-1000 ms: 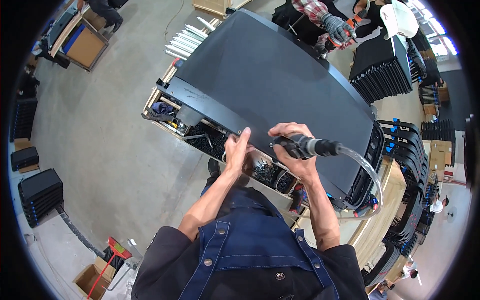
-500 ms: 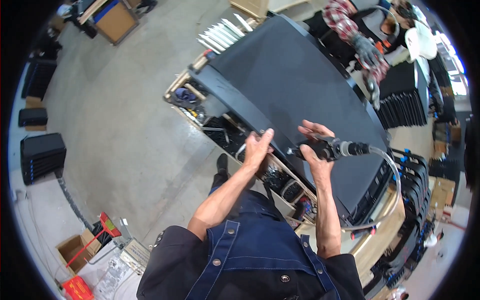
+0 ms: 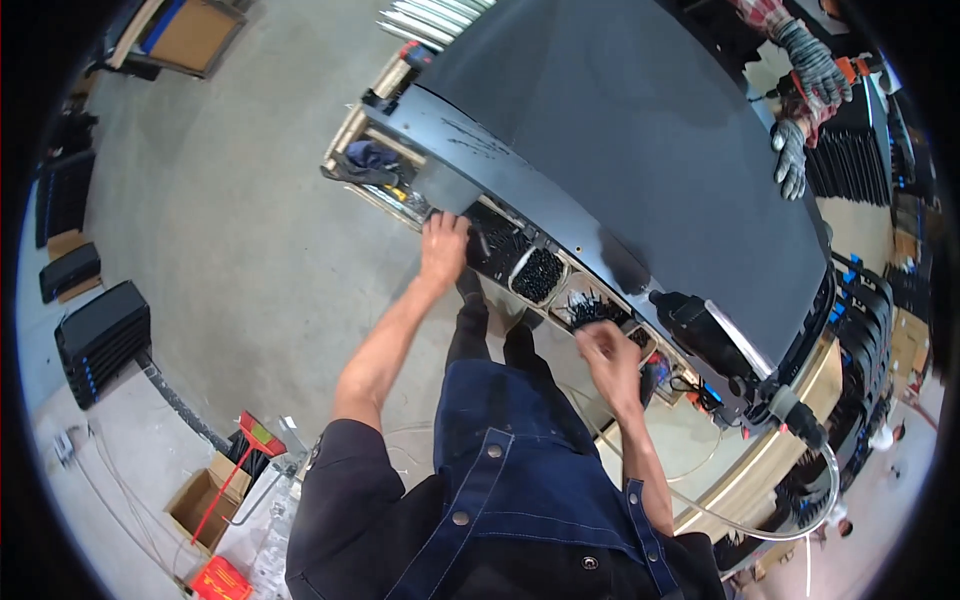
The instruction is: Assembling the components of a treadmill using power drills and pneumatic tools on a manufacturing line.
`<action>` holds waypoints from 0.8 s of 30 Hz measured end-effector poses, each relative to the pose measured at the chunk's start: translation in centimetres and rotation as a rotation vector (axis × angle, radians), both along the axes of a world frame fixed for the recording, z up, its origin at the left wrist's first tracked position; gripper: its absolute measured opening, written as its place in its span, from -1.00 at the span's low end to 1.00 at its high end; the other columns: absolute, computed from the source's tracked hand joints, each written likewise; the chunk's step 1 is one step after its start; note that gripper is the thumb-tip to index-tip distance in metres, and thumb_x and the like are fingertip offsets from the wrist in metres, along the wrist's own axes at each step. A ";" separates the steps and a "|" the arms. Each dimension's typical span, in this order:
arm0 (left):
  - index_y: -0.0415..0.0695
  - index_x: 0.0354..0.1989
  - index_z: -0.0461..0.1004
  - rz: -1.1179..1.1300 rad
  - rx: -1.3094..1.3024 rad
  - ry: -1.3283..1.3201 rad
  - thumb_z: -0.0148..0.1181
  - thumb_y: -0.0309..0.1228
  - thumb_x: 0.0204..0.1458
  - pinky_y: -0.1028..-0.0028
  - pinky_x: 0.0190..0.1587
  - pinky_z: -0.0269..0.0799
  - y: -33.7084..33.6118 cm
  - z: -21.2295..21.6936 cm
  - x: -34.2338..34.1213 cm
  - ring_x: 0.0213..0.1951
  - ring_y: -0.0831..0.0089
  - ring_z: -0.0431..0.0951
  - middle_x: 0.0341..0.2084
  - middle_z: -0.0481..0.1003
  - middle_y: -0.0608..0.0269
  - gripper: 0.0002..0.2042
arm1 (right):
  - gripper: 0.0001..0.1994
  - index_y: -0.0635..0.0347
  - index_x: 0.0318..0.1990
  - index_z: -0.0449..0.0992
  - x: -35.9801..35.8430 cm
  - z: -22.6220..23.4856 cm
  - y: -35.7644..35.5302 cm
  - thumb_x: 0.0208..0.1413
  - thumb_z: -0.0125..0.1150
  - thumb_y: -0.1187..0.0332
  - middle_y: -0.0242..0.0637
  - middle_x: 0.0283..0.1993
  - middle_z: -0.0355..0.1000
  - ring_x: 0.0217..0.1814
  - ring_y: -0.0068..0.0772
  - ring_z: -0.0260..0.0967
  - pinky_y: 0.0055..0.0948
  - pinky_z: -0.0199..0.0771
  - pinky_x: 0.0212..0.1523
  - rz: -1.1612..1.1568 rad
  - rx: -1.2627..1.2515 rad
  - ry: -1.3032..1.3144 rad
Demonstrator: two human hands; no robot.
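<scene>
My left hand is at the tray below the panel's near edge, fingers curled over dark parts; what they hold is hidden. Slightly blurred, my right hand hovers at the near side of a bin of black fasteners. Its thumb and fingers are drawn together; anything between them is too small to make out. A second bin of small black pieces lies between the hands. On the large dark grey panel rests a black power driver with a clear hose, apart from both hands.
Across the panel, a co-worker's gloved hands hold an orange-and-black tool. White strips stand at the far left end. Stacked black panels lie at right. A cardboard box and red-handled broom are at lower left.
My right hand has let go of the driver, which now lies on the panel, and moved to the bins. My left hand left the panel edge for the tray. The view has shifted.
</scene>
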State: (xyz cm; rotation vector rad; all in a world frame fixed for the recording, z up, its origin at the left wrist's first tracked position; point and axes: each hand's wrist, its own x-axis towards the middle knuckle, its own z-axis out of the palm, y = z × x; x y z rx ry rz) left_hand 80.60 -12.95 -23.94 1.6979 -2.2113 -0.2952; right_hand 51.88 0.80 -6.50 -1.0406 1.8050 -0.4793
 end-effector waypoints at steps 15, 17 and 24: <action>-0.14 0.14 0.35 0.028 0.961 0.892 -0.05 -0.70 -0.01 0.32 -0.28 0.52 5.7 4.2 3.3 -0.25 0.27 0.55 -0.16 0.49 0.04 -0.53 | -0.85 0.09 -0.22 0.53 5.6 -20.7 -4.8 0.19 0.21 0.25 -0.07 -0.29 0.51 -0.26 0.16 0.51 0.05 0.51 -0.27 0.581 -0.191 0.414; -0.18 0.16 0.32 0.219 1.164 1.195 -0.10 -0.72 -0.01 0.40 -0.32 0.50 9.9 4.5 2.1 -0.25 0.38 0.52 -0.12 0.46 0.11 -0.51 | -0.83 0.12 -0.21 0.54 4.6 -21.6 -4.0 0.21 0.19 0.24 -0.06 -0.29 0.53 -0.25 0.15 0.51 0.04 0.51 -0.26 0.522 -0.249 0.384; -0.24 0.17 0.34 0.312 1.241 1.263 -0.06 -0.27 0.34 0.57 -0.47 0.37 12.4 11.1 -1.8 -0.46 0.60 0.41 -0.26 0.37 0.24 -0.65 | -0.89 0.22 -0.20 0.58 3.0 -22.5 -2.4 0.20 0.28 0.39 -0.21 -0.30 0.62 -0.40 -0.49 0.56 -0.49 0.55 -0.38 0.062 -0.086 0.030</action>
